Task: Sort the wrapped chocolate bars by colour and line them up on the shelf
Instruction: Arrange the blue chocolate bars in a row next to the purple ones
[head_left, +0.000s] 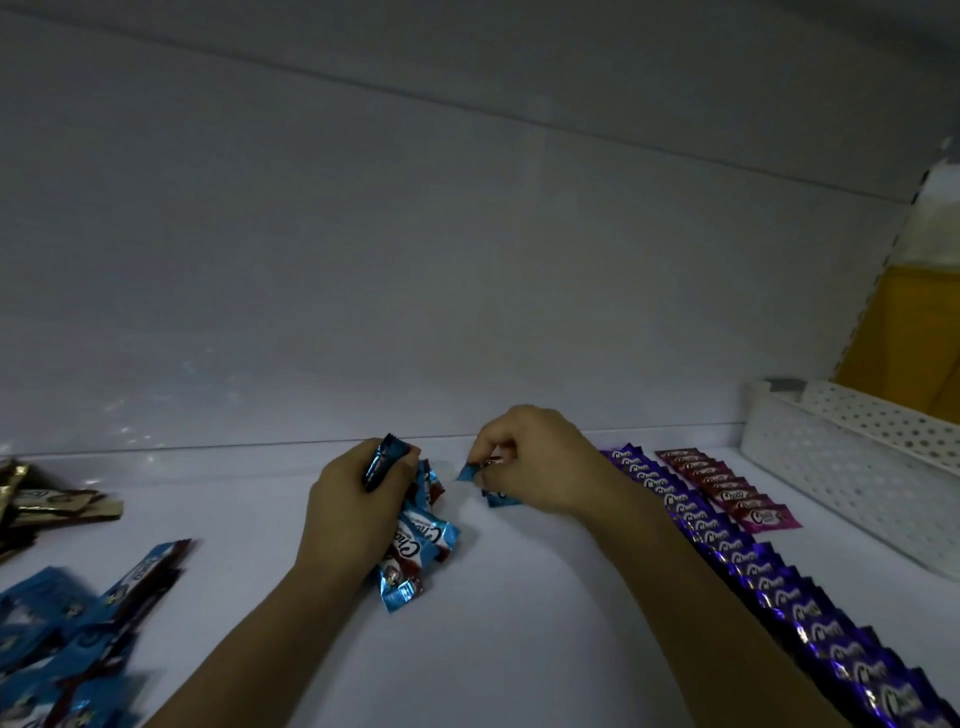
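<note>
Left hand (358, 499) grips a bunch of blue bars (415, 540) on the shelf (519, 597); just beyond, right hand (535, 462) pinches one blue bar (475, 473) by its crimped end (light, crinkly, probably slippery foil). Purple row (737, 556) lies right of it.

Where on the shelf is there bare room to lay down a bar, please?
Bare shelf lies between the left hand and the gold bars, and nearer you between both forearms. A strip is free between the purple row and the basket, in front of the pink row. The near left is crowded with the blue heap.
</note>
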